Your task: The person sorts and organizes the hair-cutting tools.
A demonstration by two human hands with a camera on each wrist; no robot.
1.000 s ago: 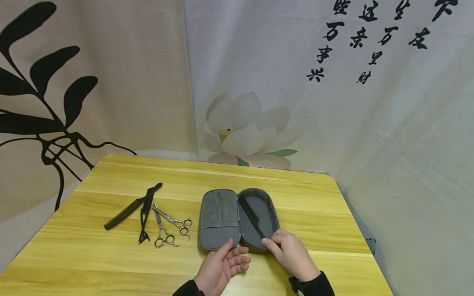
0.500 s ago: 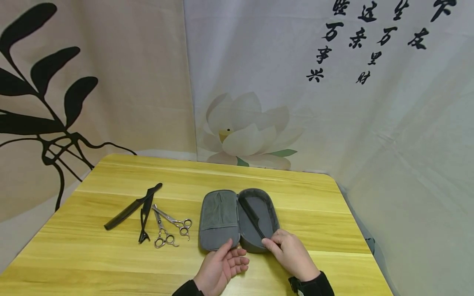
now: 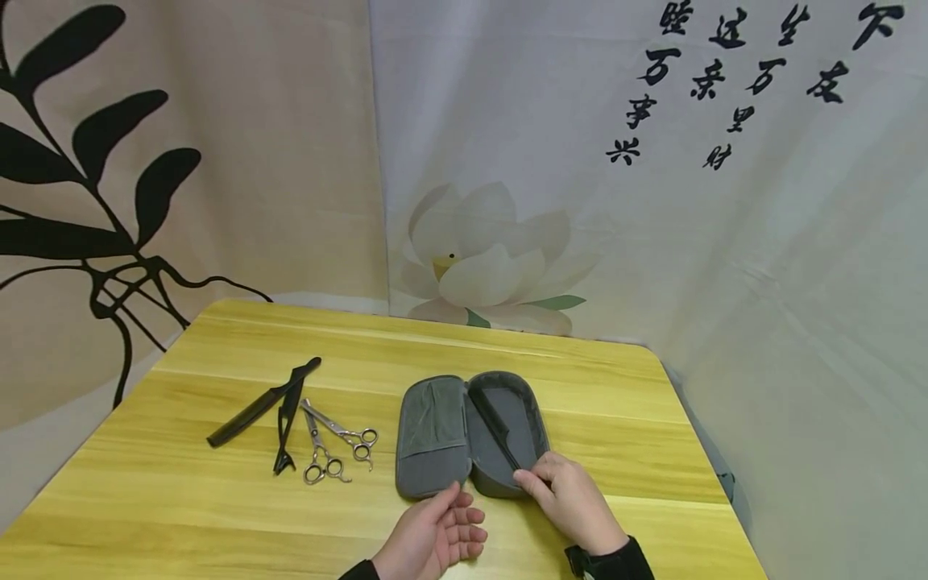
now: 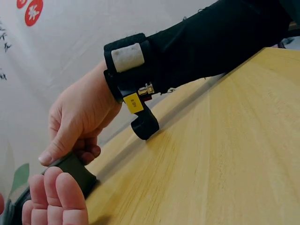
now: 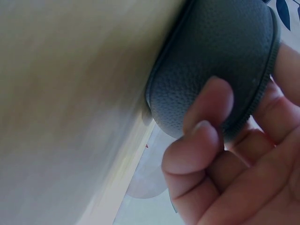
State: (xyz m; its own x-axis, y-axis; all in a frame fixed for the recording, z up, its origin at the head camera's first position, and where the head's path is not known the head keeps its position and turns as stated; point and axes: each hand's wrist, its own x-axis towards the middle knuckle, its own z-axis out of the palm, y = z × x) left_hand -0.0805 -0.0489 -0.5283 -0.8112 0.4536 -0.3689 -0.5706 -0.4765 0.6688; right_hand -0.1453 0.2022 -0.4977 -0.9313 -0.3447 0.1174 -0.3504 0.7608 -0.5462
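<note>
A grey zip case (image 3: 432,475) lies unfolded on the wooden table, its flat pocketed half on the left and deeper half on the right. In the deeper half lies a black comb (image 3: 490,416), its thin handle running to the right thumb. My right hand (image 3: 573,495) grips the case's near right corner; the right wrist view shows its fingers curled against the textured outer wall (image 5: 206,56). My left hand (image 3: 440,532) is palm up, thumb tip at the flat half's front edge, fingers (image 4: 70,192) loosely extended and holding nothing.
Left of the case lie two pairs of hairdressing scissors (image 3: 316,459), with their finger rings towards the near side. Farther left, a black hair clip (image 3: 286,427) crosses a larger dark comb (image 3: 250,417). A printed cloth (image 3: 507,97) hangs behind the table (image 3: 181,515).
The flat left half of the case has shifted slightly towards me and tilted, and my left hand has drawn back a little with it. The right hand keeps its grip; the camera view shifts slightly.
</note>
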